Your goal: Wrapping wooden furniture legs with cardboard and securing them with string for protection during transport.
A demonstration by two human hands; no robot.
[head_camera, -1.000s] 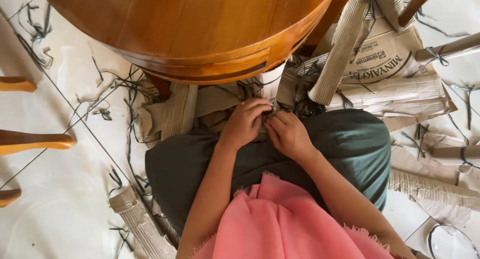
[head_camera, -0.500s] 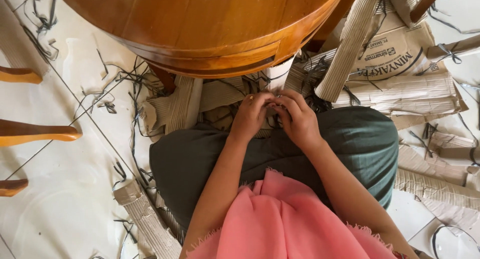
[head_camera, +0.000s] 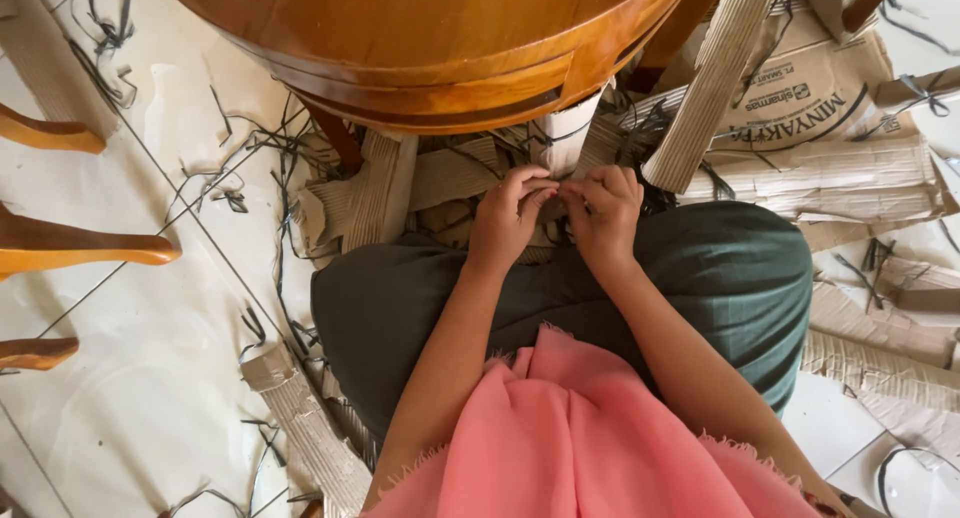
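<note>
The person sits on the floor [head_camera: 130, 398] with both hands brought together over the lap, just in front of the knees. The left hand [head_camera: 508, 218] and the right hand [head_camera: 603, 210] meet fingertip to fingertip, both pinched on a small piece of cardboard [head_camera: 551, 206] held between them, close to the body where the fingers can work it finely. The piece is mostly hidden by the fingers, so its shape is unclear.

Beyond the hands, a heap of corrugated cardboard strips [head_camera: 385, 183] lies on the floor with thin dark cords [head_camera: 262, 158] tangled through it. A round wooden table [head_camera: 420, 38] overhangs that heap, leaving little room above the hands. A rolled cardboard tube [head_camera: 705, 93] leans to the right, over flattened boxes [head_camera: 830, 178]. The dark green skirt [head_camera: 700, 278] covers the lap, and a pink shawl [head_camera: 590, 438] hangs near the forearms. Wooden chair legs [head_camera: 90, 248] reach in from the floor's left edge.
</note>
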